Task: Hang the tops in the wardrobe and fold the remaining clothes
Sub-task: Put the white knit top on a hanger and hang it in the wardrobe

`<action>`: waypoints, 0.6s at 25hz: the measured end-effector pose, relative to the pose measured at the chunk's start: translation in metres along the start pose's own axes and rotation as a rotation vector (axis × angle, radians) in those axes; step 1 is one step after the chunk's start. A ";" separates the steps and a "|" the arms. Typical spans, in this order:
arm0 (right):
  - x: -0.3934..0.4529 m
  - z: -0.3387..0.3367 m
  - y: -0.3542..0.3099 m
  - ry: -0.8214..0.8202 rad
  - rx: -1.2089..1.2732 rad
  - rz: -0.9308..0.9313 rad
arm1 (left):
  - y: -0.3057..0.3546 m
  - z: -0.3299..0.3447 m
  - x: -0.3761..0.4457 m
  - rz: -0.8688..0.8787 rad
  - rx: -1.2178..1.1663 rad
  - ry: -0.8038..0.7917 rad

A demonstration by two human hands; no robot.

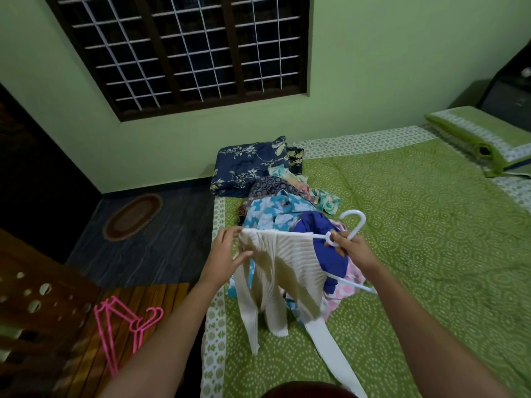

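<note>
From the head camera, the cream ribbed knit top [283, 271] hung at the centre of the frame, half threaded onto a white plastic hanger [349, 225] above the bed with the green patterned sheet [425, 231]. The left hand [230, 254] pinched the top's shoulder edge, fingers curled into the fabric, its grip closed on the knit. The right hand [349, 248] held the hanger just below its hook, fingers wrapped round the neck; the hanger's far arm slanted down toward lower right. The top's sleeves trailed down onto the sheet. Directly behind it lay a pile of loose clothes [284, 208], blue, turquoise and pink, and beyond that a folded navy floral cloth [247, 165] near the bed's far corner. At lower left, pink plastic hangers [123, 326] lay on a wooden slatted surface [161, 300]. A green pillow [482, 139] sat at the right edge, a barred window [184, 50] at the top.
</note>
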State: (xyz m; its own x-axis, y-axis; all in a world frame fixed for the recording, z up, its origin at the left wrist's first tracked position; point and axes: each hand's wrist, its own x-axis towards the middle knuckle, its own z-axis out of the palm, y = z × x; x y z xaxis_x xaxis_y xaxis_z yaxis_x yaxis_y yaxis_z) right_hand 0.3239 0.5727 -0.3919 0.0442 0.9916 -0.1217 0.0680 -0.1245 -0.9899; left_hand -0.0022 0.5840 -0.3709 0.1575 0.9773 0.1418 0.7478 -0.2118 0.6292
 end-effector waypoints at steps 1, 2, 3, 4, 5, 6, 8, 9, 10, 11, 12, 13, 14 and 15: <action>-0.001 0.000 -0.002 0.012 0.019 -0.005 | 0.001 0.000 0.002 -0.051 -0.058 -0.001; 0.000 0.001 -0.005 0.028 0.040 -0.013 | 0.001 0.000 0.007 -0.120 -0.136 -0.013; -0.001 0.002 -0.009 0.038 0.057 -0.025 | 0.003 0.000 0.010 -0.175 -0.207 -0.041; -0.001 0.002 -0.012 0.042 0.069 -0.036 | 0.002 -0.002 0.013 -0.210 -0.243 -0.067; -0.001 0.000 -0.015 0.042 0.068 -0.053 | 0.001 -0.005 0.015 -0.200 -0.257 -0.071; -0.001 -0.003 -0.014 0.041 0.065 -0.071 | -0.001 -0.011 0.017 -0.170 -0.259 -0.044; -0.001 -0.010 -0.006 0.012 0.039 -0.088 | 0.002 -0.025 0.022 -0.092 -0.279 0.021; -0.001 -0.011 -0.001 -0.013 0.010 -0.092 | 0.008 -0.032 0.026 -0.046 -0.275 0.025; -0.002 -0.009 0.003 -0.040 -0.011 -0.089 | 0.018 -0.037 0.029 -0.007 -0.261 0.007; -0.003 -0.007 0.007 -0.061 -0.025 -0.080 | 0.030 -0.041 0.032 0.030 -0.255 -0.026; -0.004 -0.004 0.009 -0.065 -0.034 -0.067 | 0.039 -0.042 0.034 0.055 -0.260 -0.058; -0.006 0.000 0.012 -0.062 -0.027 -0.063 | 0.049 -0.043 0.035 0.083 -0.291 -0.077; -0.007 0.004 0.014 -0.048 -0.004 -0.051 | 0.055 -0.045 0.035 0.103 -0.332 -0.078; -0.010 0.007 0.015 -0.027 0.037 -0.037 | 0.058 -0.047 0.036 0.122 -0.376 -0.069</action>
State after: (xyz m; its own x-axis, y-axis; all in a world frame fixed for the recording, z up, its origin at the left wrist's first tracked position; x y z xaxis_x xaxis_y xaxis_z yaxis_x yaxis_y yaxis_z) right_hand 0.3172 0.5612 -0.4061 0.0158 0.9962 -0.0862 0.0322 -0.0866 -0.9957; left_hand 0.0164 0.6063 -0.2938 0.2827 0.9404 0.1892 0.4345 -0.3014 0.8488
